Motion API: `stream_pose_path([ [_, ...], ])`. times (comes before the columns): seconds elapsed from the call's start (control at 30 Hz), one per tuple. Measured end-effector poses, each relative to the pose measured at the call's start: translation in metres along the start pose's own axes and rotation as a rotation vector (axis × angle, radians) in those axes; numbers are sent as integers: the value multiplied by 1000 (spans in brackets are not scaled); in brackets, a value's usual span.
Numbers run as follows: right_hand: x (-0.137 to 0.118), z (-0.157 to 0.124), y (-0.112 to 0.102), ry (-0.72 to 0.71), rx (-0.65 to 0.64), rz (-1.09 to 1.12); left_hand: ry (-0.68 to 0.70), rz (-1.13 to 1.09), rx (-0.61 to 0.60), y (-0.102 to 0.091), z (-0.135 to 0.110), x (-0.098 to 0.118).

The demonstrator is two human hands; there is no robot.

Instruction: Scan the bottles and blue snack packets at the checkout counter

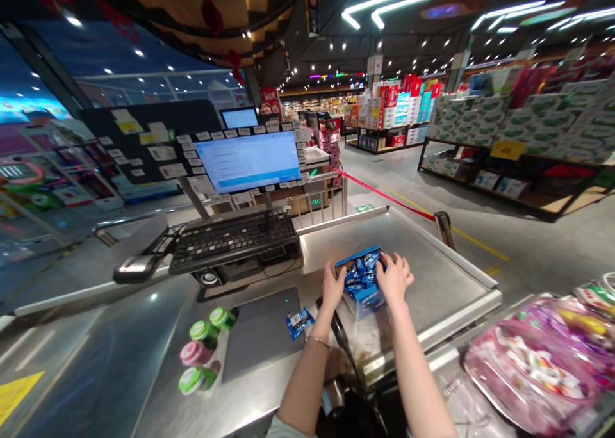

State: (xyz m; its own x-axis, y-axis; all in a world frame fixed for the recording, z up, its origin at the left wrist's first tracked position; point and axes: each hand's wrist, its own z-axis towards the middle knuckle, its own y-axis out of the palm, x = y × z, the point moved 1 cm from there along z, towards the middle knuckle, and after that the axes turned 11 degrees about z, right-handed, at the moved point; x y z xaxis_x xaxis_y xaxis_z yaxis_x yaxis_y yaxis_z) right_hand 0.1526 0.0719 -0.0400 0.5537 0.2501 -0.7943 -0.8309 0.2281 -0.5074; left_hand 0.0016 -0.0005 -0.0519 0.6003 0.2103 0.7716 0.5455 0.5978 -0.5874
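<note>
An open cardboard display box of small blue snack packets (360, 291) stands on the steel checkout counter (432, 278), tilted a little toward me. My left hand (334, 285) grips its left side, and my right hand (394, 276) clasps its right corner with the fingers spread. A single blue packet (300, 323) lies on the dark weighing plate (262, 335) to the left of the box. Several round containers with green or pink lids (204, 348) stand further left. A black cable (339, 326) runs beside my left forearm.
A keyboard (233, 238) and a monitor (248, 161) stand beyond the weighing plate. A pink-wrapped package (533, 361) lies at the right. A red rope barrier (387, 194) runs behind the counter, with shelves of boxed goods (519, 130) beyond it.
</note>
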Motion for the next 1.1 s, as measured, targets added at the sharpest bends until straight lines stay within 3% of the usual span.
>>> stream_pose_path([
  [0.1,3,-2,1,-58,-78,48,-61,2,-77,-2,-9,-8],
  [0.2,-5,3,-10,-123,-139,125,-27,59,-29,-19,-36,-15],
  [0.3,-25,-4,-22,-193,-61,302,-39,79,101,-46,-66,-32],
  [0.37,-41,-23,-20,-230,-194,462,-39,148,217,-66,-82,-50],
  [0.53,-77,-113,32,-227,-806,576,-141,469,417,-121,-112,-103],
  [0.6,-83,-146,59,-282,-942,497,-203,625,470,-145,-127,-117],
  [0.7,-84,-177,89,-316,-944,266,-288,789,559,-181,-151,-126],
  [0.83,-81,-194,114,-352,-973,72,-419,893,722,-220,-177,-136],
  [0.97,-82,-212,126,-367,-1089,63,-510,879,708,-238,-187,-162],
  [1.1,-93,-214,113,-411,-1095,170,-468,812,667,-243,-186,-184],
])
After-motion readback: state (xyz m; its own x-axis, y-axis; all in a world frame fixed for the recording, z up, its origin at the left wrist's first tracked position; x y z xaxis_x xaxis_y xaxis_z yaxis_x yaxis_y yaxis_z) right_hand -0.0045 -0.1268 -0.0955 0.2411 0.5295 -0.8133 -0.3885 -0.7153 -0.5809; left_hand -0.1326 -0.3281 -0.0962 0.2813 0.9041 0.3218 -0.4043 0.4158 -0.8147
